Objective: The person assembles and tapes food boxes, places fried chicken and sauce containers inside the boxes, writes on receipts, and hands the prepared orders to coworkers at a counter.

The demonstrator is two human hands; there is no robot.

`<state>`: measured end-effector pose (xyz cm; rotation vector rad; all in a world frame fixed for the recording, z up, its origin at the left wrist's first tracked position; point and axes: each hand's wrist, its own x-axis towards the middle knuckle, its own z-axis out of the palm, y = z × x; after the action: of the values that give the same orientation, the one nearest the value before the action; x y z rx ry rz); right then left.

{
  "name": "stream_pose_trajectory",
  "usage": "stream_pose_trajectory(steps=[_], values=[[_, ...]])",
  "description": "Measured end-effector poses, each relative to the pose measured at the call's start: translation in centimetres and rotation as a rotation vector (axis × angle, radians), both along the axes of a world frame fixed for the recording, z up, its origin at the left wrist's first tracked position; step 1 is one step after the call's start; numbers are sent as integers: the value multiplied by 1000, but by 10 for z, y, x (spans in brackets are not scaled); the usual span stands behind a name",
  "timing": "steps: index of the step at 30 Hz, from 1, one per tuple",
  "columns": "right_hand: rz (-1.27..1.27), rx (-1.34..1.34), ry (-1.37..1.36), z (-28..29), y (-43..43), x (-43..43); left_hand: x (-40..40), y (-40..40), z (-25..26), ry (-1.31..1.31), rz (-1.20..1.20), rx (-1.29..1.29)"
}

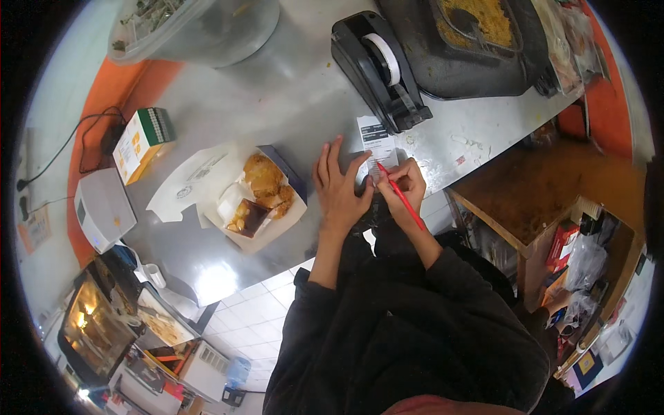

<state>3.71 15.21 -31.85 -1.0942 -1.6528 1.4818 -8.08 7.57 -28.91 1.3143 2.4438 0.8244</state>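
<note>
In my right hand [407, 192] is a red pen [402, 196], its tip against a printed paper slip [383, 148] that lies on the metal table [290, 114]. My left hand [340, 189] rests palm down with fingers spread, thumb and forefinger at the slip's left edge; it grips nothing. Left of it stands an open cardboard food box [254, 238] with its lid [187, 179] folded back. Inside the box are breaded fried pieces [267, 179], a white lidded cup [233, 201] and a clear packet or tub with dark contents [251, 218].
A black tape dispenser [358, 57] touches the slip's far end, beside a black container with a mesh panel [430, 62]. At the left are a large clear tub [207, 36], a small carton [137, 148] and a white device, likely a printer [106, 207]. Wooden shelving [487, 218] stands right.
</note>
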Motion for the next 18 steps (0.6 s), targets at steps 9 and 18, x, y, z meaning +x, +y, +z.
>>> stream_pose_trajectory(steps=[9,18], values=[[-47,84,-102,11,10,-4,-1,2,-1,-27,-7,-13],[285,109,32,13,31,8,0,1,-5,-18,-9,-38]])
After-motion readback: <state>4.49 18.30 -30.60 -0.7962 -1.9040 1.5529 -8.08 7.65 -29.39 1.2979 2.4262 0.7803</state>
